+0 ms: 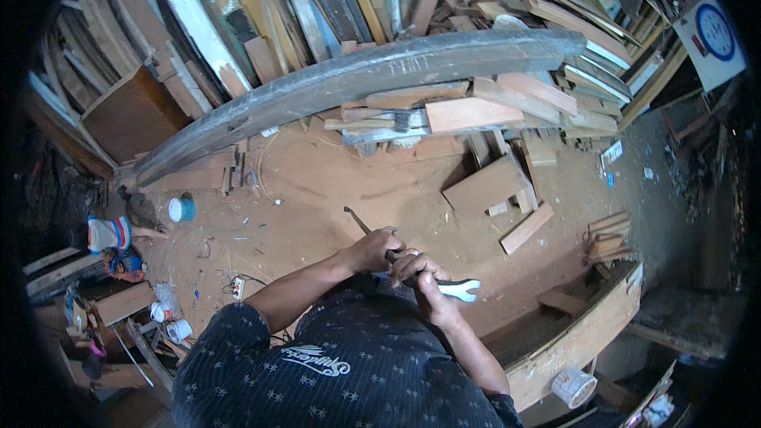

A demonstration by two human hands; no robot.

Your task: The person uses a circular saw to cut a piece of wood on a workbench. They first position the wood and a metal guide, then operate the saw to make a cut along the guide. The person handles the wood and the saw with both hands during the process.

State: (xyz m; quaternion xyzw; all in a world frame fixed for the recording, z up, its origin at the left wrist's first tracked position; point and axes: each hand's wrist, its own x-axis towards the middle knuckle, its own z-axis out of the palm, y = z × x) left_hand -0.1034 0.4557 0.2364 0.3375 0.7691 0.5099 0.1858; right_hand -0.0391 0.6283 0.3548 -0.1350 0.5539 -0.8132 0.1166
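Note:
My two closed hands meet at mid-body, in front of my dark patterned shirt. A thin dark metal rod (358,220) with a flattened, bent tip sticks out past my left hand (371,251), whose fingers are wrapped round it. Close beside it, my right hand (420,271) grips a tool with a dark shank and a pale, shiny forked end (460,289), which points right. Inside the hands the parts are hidden, so I cannot tell whether rod and fork belong to one tool or two.
A long, curved-looking grey beam (357,79) crosses ahead, with stacked boards behind it. Loose wood blocks (483,186) lie ahead right. Near right stands a wooden box-like frame (579,341). Leftward are a small tub (181,209), a socket strip (238,287) and a person's striped garment (109,234).

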